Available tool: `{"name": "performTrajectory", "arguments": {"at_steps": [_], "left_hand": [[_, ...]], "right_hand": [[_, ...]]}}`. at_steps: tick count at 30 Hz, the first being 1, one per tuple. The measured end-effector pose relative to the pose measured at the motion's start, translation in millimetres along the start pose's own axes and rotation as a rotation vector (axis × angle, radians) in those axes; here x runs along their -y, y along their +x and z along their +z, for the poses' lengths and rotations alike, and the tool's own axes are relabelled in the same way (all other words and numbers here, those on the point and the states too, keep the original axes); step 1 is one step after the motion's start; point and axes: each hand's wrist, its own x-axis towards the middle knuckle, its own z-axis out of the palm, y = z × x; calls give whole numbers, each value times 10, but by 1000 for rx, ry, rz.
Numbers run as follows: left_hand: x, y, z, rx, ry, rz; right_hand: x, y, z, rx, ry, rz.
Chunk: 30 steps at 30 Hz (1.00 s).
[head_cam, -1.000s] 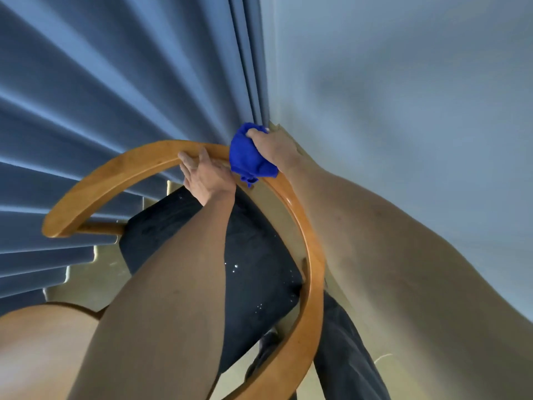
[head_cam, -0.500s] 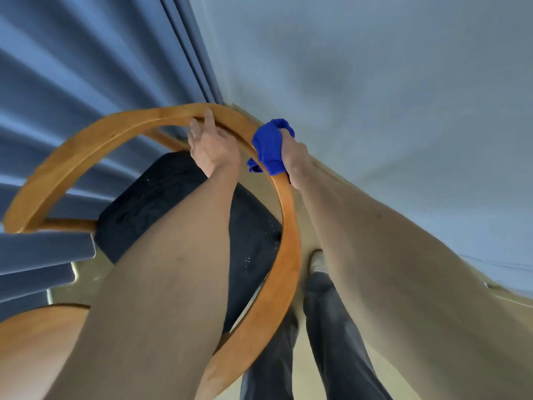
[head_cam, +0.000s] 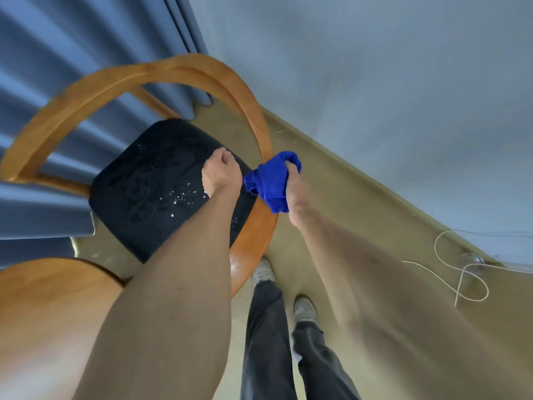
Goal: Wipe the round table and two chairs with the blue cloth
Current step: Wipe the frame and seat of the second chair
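A chair with a curved wooden rail (head_cam: 115,79) and a black seat (head_cam: 150,183) stands below me. My right hand (head_cam: 295,192) grips the bunched blue cloth (head_cam: 272,180) against the rail's right side. My left hand (head_cam: 220,174) hovers over the seat's right edge with its fingers curled, holding nothing; whether it touches the seat is unclear. White specks lie on the seat. Part of the round wooden table (head_cam: 43,313) shows at the lower left.
Blue curtains (head_cam: 57,53) hang behind the chair and a pale wall (head_cam: 375,82) runs on the right. A thin white cord (head_cam: 458,272) loops on the tan floor at the right. My shoes (head_cam: 264,272) stand beside the chair.
My right hand slid the cloth along the rail from its far top down the right side toward me. My left hand left the rail and moved over the seat.
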Motion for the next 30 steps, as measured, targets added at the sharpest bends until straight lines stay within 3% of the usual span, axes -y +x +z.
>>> {"name": "performTrajectory", "arguments": {"at_steps": [8,16,24,30], "left_hand": [[756,-588,-313,20,70,-135],[1402,-943,-780,27,62,-134],[2259,-1125,-1390,1,62,-153],[2793,-1213,-1690,38,-3,-118]], "right_hand": [[-556,-551,-51,-190,66,-128],[-1412,-1134,126,-351,86,-189],[-2430,-1804,724,-522,117,-260],[-3098,-2209,1232,-525,161,-240]]}}
